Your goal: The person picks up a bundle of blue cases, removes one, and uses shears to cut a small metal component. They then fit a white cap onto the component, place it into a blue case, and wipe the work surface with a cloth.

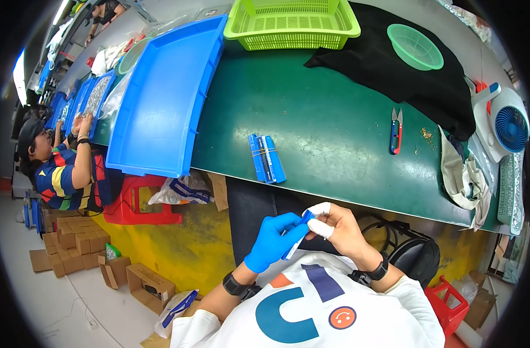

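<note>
Close to my body, my left hand (276,238) in a blue glove is closed on a slim blue-and-white box (294,248). It looks like the narrow boxes on the table, and my fingers hide much of it. White covers wrap the thumb and a finger of my right hand (341,226), which pinches the upper end of the same box. Beyond my hands, on the green table (329,168), lies a bundle of slim blue boxes (266,159) held by a rubber band. Red-and-blue-handled thread snips (396,132) lie farther right.
A large blue tray (166,98) overhangs the table's left side. At the back are a lime-green basket (294,40), black cloth (363,69) and a green colander (415,47). A white fan (503,122) stands right. A co-worker (62,162) sits left; red stools (137,203) flank the table.
</note>
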A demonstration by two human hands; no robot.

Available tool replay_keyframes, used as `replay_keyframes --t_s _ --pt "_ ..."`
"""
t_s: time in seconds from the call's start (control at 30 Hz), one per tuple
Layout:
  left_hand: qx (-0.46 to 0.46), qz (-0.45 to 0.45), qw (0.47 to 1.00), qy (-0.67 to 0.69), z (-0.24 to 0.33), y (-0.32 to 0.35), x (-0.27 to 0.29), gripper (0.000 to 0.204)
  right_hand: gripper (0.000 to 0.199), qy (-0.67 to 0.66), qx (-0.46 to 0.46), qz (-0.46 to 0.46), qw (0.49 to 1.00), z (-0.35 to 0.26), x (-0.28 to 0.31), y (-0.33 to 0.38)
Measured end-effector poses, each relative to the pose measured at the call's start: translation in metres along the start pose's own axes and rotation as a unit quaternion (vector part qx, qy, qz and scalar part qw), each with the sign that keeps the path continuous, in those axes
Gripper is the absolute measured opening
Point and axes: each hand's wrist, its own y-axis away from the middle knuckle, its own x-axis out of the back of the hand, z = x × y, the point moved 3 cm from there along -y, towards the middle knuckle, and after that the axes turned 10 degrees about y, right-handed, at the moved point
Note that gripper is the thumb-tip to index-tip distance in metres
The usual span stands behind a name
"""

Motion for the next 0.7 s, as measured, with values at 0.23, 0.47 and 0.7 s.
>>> replay_keyframes --t_s 0.23,0.47,0.7 --pt "-0.028 0.013 0.998 0.045 0.000 -0.005 -0.004 0.014 0.017 -0.030 0.021 0.048 0.998 0.005 -0.002 -0.001" --pt "-0.055 0.028 0.997 0.039 -0.004 -0.006 -0.001 0.018 0.017 -0.035 0.028 0.063 0.997 0.006 -0.004 0.000" --pt "-0.065 0.064 0.993 0.071 -0.002 -0.007 0.003 0.018 0.018 -0.058 0.043 0.087 0.994 -0.002 -0.003 0.001"
